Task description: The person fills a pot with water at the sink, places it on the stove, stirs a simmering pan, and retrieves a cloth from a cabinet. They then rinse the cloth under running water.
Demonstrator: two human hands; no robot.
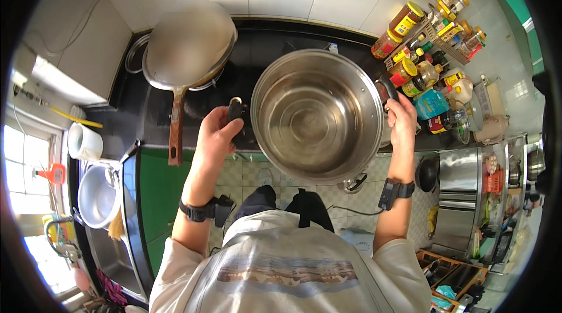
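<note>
A large stainless-steel pot is held level in front of my body, over the counter's front edge. Concentric rings show inside it; whether it holds clear water I cannot tell. Its black side handle is gripped by my right hand. My left hand closes around a black handle at the pot's left side, where the joint to the pot is lost against the dark stovetop. Left of that hand, a wok with a wooden handle rests on the black gas stove.
Sauce jars, bottles and a spice rack crowd the counter's right end. On the left are a white container, a metal basin and a sink. A steel cabinet and shelves stand at right.
</note>
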